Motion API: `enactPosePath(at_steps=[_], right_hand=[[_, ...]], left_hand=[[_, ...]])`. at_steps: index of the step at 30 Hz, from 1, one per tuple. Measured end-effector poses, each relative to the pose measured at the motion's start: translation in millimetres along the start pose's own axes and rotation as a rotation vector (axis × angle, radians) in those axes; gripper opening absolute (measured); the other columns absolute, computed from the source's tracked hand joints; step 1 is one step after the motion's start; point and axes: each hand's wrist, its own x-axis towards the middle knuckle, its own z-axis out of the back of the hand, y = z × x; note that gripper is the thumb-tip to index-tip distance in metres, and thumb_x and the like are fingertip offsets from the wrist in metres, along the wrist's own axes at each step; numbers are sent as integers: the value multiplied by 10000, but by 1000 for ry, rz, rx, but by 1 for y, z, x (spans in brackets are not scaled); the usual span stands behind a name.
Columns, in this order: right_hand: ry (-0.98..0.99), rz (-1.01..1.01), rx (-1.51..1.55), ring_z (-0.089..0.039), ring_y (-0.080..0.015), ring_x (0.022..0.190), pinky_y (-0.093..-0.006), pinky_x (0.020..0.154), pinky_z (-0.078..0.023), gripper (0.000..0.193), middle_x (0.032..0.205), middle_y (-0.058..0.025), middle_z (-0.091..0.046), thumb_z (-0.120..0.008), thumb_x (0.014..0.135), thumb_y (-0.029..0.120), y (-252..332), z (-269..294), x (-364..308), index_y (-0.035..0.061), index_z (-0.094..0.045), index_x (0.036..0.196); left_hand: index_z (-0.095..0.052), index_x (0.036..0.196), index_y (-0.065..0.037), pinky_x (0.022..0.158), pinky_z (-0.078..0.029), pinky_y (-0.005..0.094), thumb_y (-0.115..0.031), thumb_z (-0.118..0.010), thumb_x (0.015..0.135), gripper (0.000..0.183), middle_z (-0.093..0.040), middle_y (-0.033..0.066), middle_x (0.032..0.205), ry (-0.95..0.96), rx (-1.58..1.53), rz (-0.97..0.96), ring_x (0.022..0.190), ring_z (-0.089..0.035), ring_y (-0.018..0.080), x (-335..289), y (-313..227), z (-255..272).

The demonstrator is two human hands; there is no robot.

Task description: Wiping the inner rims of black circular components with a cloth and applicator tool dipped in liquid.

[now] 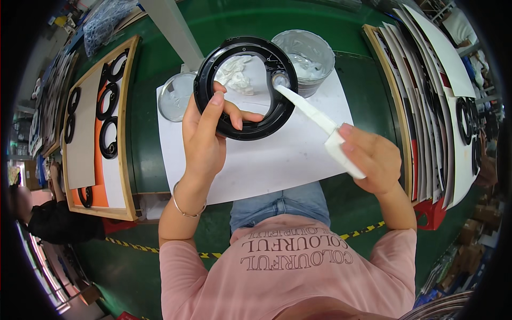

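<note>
My left hand (205, 125) grips a round black plastic ring part (256, 132) by its lower left rim and holds it up over the table. Inside the ring, on its right, is a small round recess (281, 80). Closed in my right hand (376, 157) is a white tool with a long narrow tip (309, 111), partly wrapped in white material. Its tip meets the ring at that recess. Behind the ring stands a tub (325, 58) with grey-white paste inside. Crumpled white tissue (234, 74) shows through the ring's opening.
A white sheet (256, 181) covers the green table (146, 144), with a round clear lid (176, 98) at its left. A wooden-framed tray (130, 176) of black rings stands left; stacked boards (421, 106) in a frame stand right. Another person's dark sleeve (58, 221) shows far left.
</note>
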Motion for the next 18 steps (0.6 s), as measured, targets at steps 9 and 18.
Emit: enactPosePath(at_steps=[9,18], right_hand=[[-45,-258,155,-642,-296,744,-294,631,-505,269,889,-189,-636,-542,714,-97,-2,4,1,-30,-566,974],[-152,-531,246,-623,-181,631,-230,568,-475,180,808,-135,-646,-585,750,-29,12,-6,-11,-46,-588,929]], left_hand=[[-401,1017,-18,626,-500,313,-187,-380,908,203,-474,58,548,5,85,-57,661,-628,280,-2,-1,-2],[-390,990,-4,699,-494,328,-130,-385,910,149,-501,58,593,91,206,-181,653,-608,207,-2,7,1]])
